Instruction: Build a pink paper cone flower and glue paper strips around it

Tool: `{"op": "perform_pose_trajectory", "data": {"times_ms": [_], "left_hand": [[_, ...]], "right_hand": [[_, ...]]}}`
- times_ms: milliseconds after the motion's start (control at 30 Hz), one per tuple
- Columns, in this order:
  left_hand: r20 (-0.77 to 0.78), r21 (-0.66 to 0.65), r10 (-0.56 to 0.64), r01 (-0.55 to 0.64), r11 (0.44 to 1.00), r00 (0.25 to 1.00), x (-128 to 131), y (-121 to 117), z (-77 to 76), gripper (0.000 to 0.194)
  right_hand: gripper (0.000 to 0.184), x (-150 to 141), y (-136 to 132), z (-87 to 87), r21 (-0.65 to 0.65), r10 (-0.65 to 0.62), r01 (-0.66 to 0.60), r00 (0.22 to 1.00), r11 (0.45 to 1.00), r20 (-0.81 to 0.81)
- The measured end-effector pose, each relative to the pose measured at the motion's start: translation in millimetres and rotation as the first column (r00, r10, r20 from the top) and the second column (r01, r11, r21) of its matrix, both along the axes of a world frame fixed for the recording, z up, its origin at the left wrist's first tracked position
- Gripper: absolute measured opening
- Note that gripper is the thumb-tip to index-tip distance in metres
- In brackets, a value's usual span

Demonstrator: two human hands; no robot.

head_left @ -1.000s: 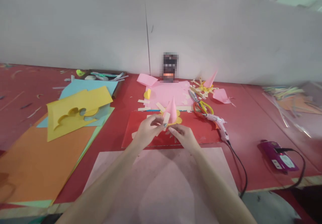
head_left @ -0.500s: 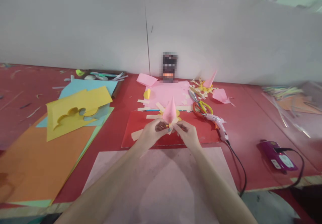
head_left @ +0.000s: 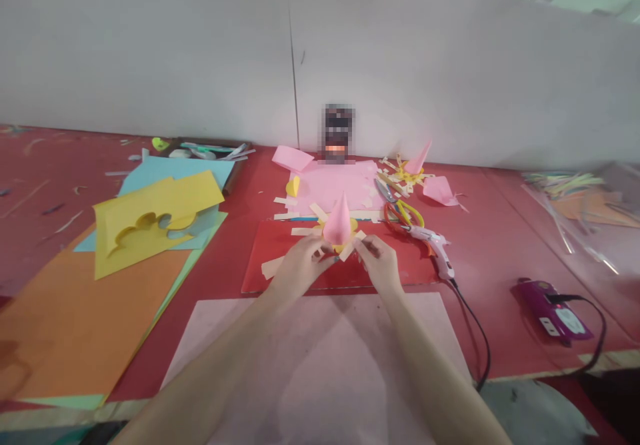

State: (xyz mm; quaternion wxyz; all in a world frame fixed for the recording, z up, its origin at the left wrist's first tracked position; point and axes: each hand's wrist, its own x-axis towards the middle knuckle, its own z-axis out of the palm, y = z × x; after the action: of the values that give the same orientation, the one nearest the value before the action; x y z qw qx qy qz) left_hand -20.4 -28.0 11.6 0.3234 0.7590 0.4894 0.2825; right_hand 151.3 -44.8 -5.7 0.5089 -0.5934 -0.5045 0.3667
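Note:
A pink paper cone stands point-up on a yellow flower-shaped cutout, over a red sheet. My left hand pinches the cone's lower left edge, fingers closed. My right hand pinches a cream paper strip at the cone's lower right. More cream strips lie around the base.
Scissors and a glue gun with a black cord lie to the right. A purple device sits far right. Yellow, blue and orange paper sheets lie left. Pink sheet and paper scraps behind; a pale sheet in front.
The cone now stands more upright. My hands came together at its base, then my right hand shifted slightly right, to the strip at the cone's lower right.

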Motion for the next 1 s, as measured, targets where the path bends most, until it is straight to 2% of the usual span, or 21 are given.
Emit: {"op": "perform_pose_trajectory", "data": {"times_ms": [100,200,400,533,667,800,900,1000], "left_hand": [[-0.148,0.140,0.030,-0.009,0.990,0.989,-4,4,-4.9,0.016],[-0.227,0.151,0.052,-0.017,0.988,0.973,-8,6,-7.6,0.021],[-0.223,0.206,0.066,-0.020,0.978,0.973,-10,6,-7.0,0.025],[-0.200,0.235,0.045,0.003,0.972,0.979,-11,7,-7.0,0.025],[-0.203,0.251,0.046,0.007,0.968,0.978,-12,8,-9.0,0.024],[-0.239,0.283,0.044,0.026,0.959,0.970,-13,9,-12.6,0.018],[-0.291,0.293,0.032,0.057,0.955,0.956,-13,9,-13.4,0.017],[-0.345,0.279,0.014,0.089,0.956,0.938,-14,8,-11.9,0.022]], "right_hand": [[0.026,7,3,-3.7,-0.021,-0.025,0.025,1.000,0.999,0.019],[0.027,12,4,-4.8,-0.050,0.023,-0.021,0.999,0.999,0.031],[0.030,9,0,4.2,-0.091,0.217,-0.208,0.971,0.974,0.104],[0.028,5,-3,8.0,-0.138,0.274,-0.255,0.952,0.957,0.139],[0.023,3,-3,1.6,-0.136,0.261,-0.236,0.939,0.962,0.225],[0.023,2,-2,-5.5,-0.068,0.227,-0.216,0.917,0.974,0.329],[0.026,3,-2,-5.5,0.030,0.123,-0.147,0.911,0.989,0.393],[0.024,7,-2,-3.3,0.106,0.005,-0.067,0.864,0.992,0.503]]}}
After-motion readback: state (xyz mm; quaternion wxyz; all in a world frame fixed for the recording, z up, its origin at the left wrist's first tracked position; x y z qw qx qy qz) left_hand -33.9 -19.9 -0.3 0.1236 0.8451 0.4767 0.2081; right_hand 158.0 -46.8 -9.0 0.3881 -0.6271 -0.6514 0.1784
